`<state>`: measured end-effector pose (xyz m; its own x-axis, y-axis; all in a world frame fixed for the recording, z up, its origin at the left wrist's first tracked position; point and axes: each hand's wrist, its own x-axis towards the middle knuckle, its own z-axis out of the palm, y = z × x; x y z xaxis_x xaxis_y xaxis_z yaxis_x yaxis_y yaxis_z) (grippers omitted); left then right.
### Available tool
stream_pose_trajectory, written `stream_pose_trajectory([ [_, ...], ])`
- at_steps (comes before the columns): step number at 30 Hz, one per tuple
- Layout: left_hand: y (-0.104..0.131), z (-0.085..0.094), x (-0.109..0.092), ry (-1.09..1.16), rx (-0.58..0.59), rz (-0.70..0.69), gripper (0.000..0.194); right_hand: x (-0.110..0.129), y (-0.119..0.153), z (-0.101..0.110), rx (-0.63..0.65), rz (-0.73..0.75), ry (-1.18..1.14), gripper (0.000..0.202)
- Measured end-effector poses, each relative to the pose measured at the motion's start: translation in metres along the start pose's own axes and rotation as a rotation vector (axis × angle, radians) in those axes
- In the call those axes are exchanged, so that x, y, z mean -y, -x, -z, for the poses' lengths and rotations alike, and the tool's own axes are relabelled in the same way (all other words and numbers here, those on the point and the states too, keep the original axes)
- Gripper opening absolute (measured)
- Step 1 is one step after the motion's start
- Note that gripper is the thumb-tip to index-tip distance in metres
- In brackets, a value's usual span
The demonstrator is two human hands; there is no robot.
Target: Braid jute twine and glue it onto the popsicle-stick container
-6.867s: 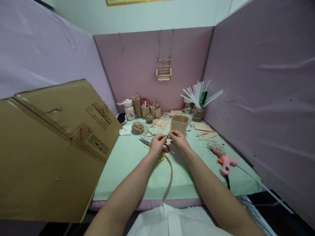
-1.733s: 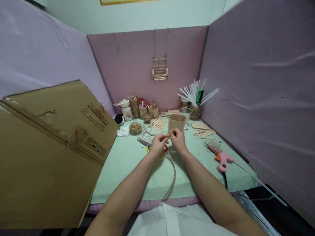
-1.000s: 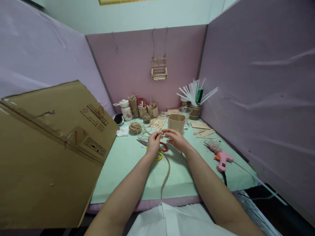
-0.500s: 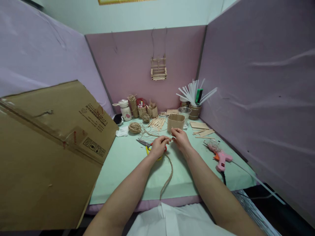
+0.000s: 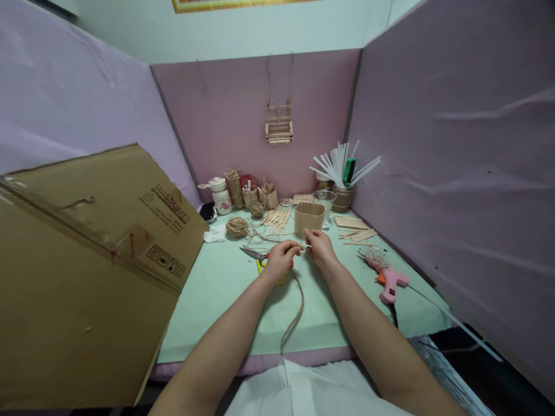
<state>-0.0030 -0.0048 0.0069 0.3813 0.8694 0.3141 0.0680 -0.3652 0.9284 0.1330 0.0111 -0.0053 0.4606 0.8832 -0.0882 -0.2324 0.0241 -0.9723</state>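
Note:
My left hand [image 5: 281, 261] is closed in a pinch on a braided twine cord [image 5: 299, 306], whose tail hangs below the hand and curves toward the table's front edge. Close beside it, my right hand [image 5: 319, 247] also pinches thin twine at the cord's end; the exact strands between the fingertips are too small to make out. Under the left hand lie scissors [image 5: 254, 253] with yellow and red handles, partly hidden. Just behind the hands stands a box of craft sticks [image 5: 309, 217]. Loose twine [image 5: 264, 238] trails leftward to a twine ball [image 5: 237, 226].
A pink glue gun [image 5: 392, 282] rests at the right with its cord and a long glue stick. Flat craft sticks [image 5: 358, 234] lie behind it. A pot of glue sticks [image 5: 342, 197], a clear cup [image 5: 324, 199] and a white bottle [image 5: 221, 196] line the back. Cardboard [image 5: 99, 277] leans at left.
My right hand has shifted very slightly right and down, its fingertips still pinching the twine. My left hand stays almost in place. The view has tilted up a little.

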Motion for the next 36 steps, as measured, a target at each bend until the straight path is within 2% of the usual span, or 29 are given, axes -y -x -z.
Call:
stream_pose_trajectory([
  [7, -0.001, 0.003, -0.002, 0.046, -0.04, 0.032, 0.019, -0.002, 0.0, 0.001, -0.02, 0.016, 0.036, 0.029],
  [15, -0.002, 0.004, -0.006, 0.053, -0.07, 0.045, 0.016, -0.005, -0.003, 0.0, -0.051, 0.145, 0.163, 0.03],
  [17, -0.004, 0.006, -0.002, 0.045, -0.146, 0.049, 0.017, -0.004, 0.0, -0.002, -0.079, 0.248, 0.263, 0.024],
  [20, -0.007, 0.01, 0.006, 0.029, -0.28, 0.121, 0.018, 0.0, 0.009, -0.006, -0.047, 0.529, 0.389, 0.015],
  [23, -0.01, 0.012, 0.014, 0.023, -0.327, 0.144, 0.018, 0.005, 0.02, -0.01, 0.159, 0.774, 0.473, 0.017],
  [25, -0.011, 0.012, 0.017, 0.017, -0.323, 0.11, 0.017, 0.007, 0.026, -0.012, 0.287, 0.842, 0.512, 0.016],
  [27, -0.012, 0.012, 0.019, 0.009, -0.312, 0.088, 0.017, 0.008, 0.029, -0.012, 0.346, 0.863, 0.538, 0.012],
  [30, -0.012, 0.012, 0.019, -0.016, -0.308, 0.091, 0.016, 0.008, 0.028, -0.011, 0.362, 0.853, 0.542, 0.012],
  [36, -0.01, 0.013, 0.016, -0.097, -0.257, 0.073, 0.015, 0.008, 0.025, -0.012, 0.258, 0.713, 0.419, 0.013],
])
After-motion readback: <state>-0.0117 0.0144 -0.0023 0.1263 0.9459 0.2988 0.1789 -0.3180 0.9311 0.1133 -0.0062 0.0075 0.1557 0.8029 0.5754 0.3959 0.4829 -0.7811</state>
